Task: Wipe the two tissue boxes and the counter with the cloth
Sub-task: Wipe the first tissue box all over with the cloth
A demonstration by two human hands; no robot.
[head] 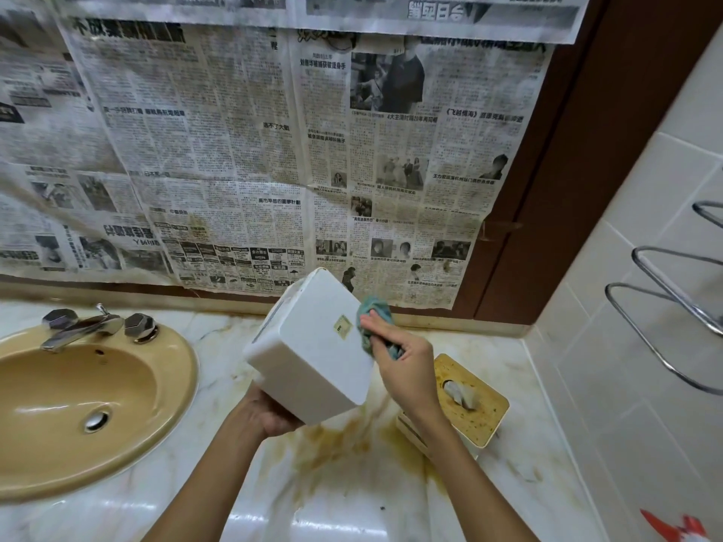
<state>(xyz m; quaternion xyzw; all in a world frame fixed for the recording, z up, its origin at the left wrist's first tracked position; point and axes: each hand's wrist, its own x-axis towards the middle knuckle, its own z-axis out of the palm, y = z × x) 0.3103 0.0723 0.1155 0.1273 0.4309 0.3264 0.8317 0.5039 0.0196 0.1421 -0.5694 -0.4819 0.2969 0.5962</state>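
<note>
White tissue box (313,346) held tilted above counter (274,483), gripped from below by left hand (270,416); cloth (375,326) pinched in right hand (407,365), pressed at box edge; second box (469,404) on counter; hard wiping could dislodge box

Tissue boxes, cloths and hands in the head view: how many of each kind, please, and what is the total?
Tissue boxes: 2, the white box held up and the wooden-topped box on the counter.
Cloths: 1, the teal cloth.
Hands: 2, left hand and right hand.
Total: 5
</note>
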